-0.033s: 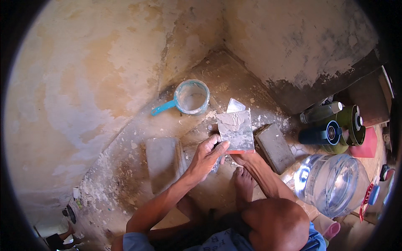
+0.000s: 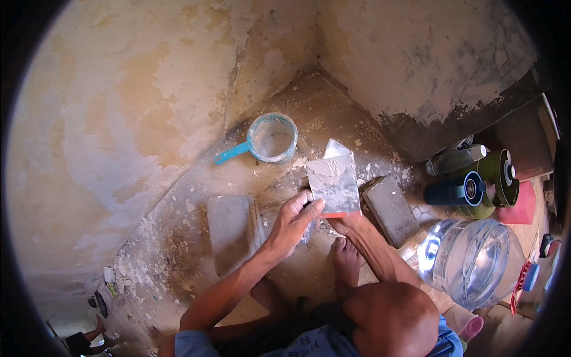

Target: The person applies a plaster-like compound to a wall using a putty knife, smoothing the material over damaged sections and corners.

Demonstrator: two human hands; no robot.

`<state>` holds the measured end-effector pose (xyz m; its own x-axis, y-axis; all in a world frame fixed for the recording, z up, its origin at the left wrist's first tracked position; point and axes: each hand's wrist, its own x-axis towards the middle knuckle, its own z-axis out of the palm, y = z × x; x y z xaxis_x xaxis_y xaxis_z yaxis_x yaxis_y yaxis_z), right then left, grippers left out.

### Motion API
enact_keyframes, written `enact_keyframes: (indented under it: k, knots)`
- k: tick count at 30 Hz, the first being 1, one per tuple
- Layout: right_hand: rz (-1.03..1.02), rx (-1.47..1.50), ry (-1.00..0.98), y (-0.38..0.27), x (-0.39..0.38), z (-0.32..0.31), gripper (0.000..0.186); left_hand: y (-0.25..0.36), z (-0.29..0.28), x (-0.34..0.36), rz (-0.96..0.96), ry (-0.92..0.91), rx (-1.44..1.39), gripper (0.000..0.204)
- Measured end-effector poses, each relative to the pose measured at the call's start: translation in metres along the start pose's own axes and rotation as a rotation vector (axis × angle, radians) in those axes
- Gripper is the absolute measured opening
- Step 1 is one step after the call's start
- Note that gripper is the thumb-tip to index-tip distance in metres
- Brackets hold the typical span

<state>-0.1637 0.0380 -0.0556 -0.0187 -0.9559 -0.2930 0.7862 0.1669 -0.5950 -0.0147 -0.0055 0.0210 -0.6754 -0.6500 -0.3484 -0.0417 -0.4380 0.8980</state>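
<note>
Your right hand (image 2: pixel 348 223) grips the plaster-coated trowel (image 2: pixel 334 178) by its base, blade pointing away toward the wall corner; your left hand (image 2: pixel 292 219) closes on a second scraper's handle beside it.

water jug (image 2: pixel 470 262): big clear bottle lying on its side on the floor at my right, blue cap, red tag hanging beside the cap

dark flasks (image 2: pixel 470 189): blue one and green one (image 2: pixel 496 172) touching, right side by the wall, round lids facing me

grey bottle (image 2: pixel 455 159): just behind those two, pale cap

labels, signs, screens: can't make out any from here
</note>
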Motion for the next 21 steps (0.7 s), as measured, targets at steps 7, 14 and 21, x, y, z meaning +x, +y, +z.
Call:
enact_keyframes:
  k: [7,14,21]
  knots:
    - [-0.334,-0.009,0.424,-0.063,-0.014,-0.030,0.036,0.009,-0.016,0.018,0.149,0.160,0.020,0.018]
    - [0.229,-0.082,0.169,-0.044,-0.045,0.067,0.032,-0.009,-0.024,0.052,0.346,0.249,0.276,0.036]
    - [0.213,0.054,0.050,-0.027,-0.029,0.082,0.035,-0.013,-0.005,0.044,0.299,0.334,-0.033,0.038]
